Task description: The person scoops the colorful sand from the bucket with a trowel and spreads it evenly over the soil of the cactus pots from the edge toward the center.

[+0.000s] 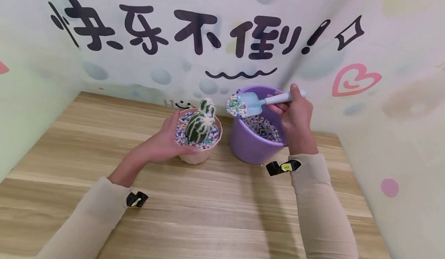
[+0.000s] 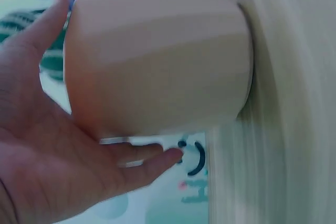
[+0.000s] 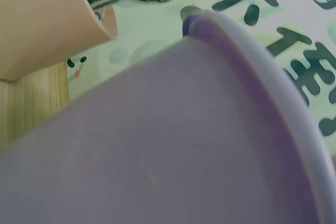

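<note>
In the head view my left hand (image 1: 164,140) holds the side of a pale pink flower pot (image 1: 196,157), thumb along the near rim and fingers round the far side. A striped green cactus (image 1: 199,126) stands in the pot amid multicoloured pebbles (image 1: 208,141). My right hand (image 1: 297,116) grips the handle of a light blue trowel (image 1: 255,103) above a purple bucket (image 1: 252,149). Small pastel pebbles (image 1: 236,106) fill the trowel's blade, which lies over the bucket's left rim. More pebbles lie inside the bucket. The right wrist view shows mostly the bucket wall (image 3: 147,129); the right hand is hidden there.
Pot and bucket stand side by side on a wood-grain table (image 1: 194,212), close to the back wall (image 1: 146,65) with its printed black characters. Side walls border the table left and right. A small pale pebble lies by the bucket's base.
</note>
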`<state>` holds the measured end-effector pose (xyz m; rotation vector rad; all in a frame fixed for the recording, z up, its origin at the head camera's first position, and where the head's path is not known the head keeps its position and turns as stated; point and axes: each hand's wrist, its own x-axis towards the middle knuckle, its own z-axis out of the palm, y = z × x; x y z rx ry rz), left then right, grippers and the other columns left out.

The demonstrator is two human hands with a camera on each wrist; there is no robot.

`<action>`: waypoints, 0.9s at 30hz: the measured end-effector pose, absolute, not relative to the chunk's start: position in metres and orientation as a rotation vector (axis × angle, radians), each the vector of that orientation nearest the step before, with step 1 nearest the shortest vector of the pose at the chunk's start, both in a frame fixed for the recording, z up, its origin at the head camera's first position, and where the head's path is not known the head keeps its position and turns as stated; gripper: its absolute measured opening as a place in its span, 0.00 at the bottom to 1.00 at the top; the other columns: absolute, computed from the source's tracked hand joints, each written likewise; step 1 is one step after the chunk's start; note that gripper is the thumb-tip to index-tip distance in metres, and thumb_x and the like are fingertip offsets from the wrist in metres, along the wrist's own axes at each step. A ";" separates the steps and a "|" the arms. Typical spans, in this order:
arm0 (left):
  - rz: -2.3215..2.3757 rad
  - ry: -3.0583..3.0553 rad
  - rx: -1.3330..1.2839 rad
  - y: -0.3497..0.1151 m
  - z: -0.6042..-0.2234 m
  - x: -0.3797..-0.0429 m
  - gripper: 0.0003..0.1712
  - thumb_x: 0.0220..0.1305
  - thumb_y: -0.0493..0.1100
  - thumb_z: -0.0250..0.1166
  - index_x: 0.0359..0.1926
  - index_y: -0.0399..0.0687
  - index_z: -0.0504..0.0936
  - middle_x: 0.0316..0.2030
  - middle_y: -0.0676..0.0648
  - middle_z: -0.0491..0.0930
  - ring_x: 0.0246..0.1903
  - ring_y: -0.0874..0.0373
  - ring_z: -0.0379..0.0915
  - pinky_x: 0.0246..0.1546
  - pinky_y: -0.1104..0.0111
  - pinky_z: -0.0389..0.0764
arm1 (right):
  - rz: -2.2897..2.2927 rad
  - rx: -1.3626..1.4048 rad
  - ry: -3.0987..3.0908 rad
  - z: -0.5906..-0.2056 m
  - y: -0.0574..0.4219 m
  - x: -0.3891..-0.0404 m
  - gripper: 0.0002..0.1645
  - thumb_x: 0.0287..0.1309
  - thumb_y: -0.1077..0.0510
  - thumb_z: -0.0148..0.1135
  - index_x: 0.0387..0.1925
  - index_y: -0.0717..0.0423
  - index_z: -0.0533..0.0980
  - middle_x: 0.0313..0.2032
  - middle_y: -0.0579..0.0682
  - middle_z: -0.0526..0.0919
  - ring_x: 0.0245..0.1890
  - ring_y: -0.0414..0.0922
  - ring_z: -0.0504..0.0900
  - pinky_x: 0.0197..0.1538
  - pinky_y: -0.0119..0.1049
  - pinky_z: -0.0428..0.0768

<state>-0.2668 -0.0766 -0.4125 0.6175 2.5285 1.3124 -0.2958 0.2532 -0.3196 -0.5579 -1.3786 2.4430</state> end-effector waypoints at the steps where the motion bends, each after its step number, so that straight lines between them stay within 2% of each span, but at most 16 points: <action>1: 1.291 2.550 0.583 -0.075 -0.412 -0.265 0.68 0.47 0.59 0.77 0.75 0.55 0.38 0.69 0.32 0.46 0.63 0.37 0.57 0.59 0.41 0.69 | 2.440 -0.547 -1.388 -0.319 0.251 -0.296 0.21 0.67 0.50 0.58 0.52 0.61 0.70 0.30 0.60 0.85 0.30 0.55 0.88 0.32 0.47 0.84; 6: 1.330 2.554 0.574 -0.071 -0.412 -0.263 0.64 0.45 0.58 0.78 0.74 0.65 0.43 0.67 0.33 0.48 0.62 0.37 0.57 0.55 0.39 0.71 | 2.414 -0.482 -1.455 -0.317 0.243 -0.297 0.19 0.67 0.49 0.58 0.47 0.61 0.70 0.31 0.59 0.85 0.34 0.57 0.87 0.31 0.45 0.84; 9: 1.334 2.542 0.572 -0.070 -0.411 -0.263 0.64 0.45 0.57 0.78 0.74 0.68 0.43 0.67 0.33 0.48 0.63 0.36 0.56 0.56 0.39 0.70 | 2.399 -0.448 -1.500 -0.316 0.239 -0.297 0.19 0.67 0.50 0.58 0.47 0.61 0.70 0.30 0.59 0.85 0.34 0.57 0.87 0.30 0.44 0.84; 12: 1.319 2.539 0.548 -0.070 -0.410 -0.263 0.64 0.45 0.56 0.78 0.74 0.66 0.42 0.68 0.32 0.47 0.63 0.35 0.57 0.57 0.39 0.69 | 2.377 -0.421 -1.548 -0.314 0.234 -0.296 0.19 0.67 0.49 0.58 0.48 0.60 0.70 0.31 0.59 0.86 0.34 0.56 0.88 0.30 0.44 0.84; 19: 1.305 2.536 0.505 -0.071 -0.407 -0.262 0.63 0.47 0.55 0.78 0.73 0.59 0.43 0.67 0.30 0.47 0.61 0.35 0.59 0.56 0.40 0.70 | 2.316 -0.428 -1.645 -0.308 0.226 -0.295 0.31 0.62 0.46 0.63 0.58 0.61 0.68 0.38 0.60 0.86 0.35 0.54 0.88 0.33 0.43 0.85; 27: 1.295 2.528 0.511 -0.071 -0.405 -0.261 0.64 0.47 0.56 0.77 0.74 0.58 0.41 0.68 0.29 0.46 0.63 0.33 0.57 0.57 0.38 0.69 | 2.302 -0.425 -1.672 -0.303 0.219 -0.298 0.23 0.60 0.47 0.65 0.50 0.55 0.71 0.36 0.58 0.85 0.34 0.53 0.88 0.33 0.43 0.85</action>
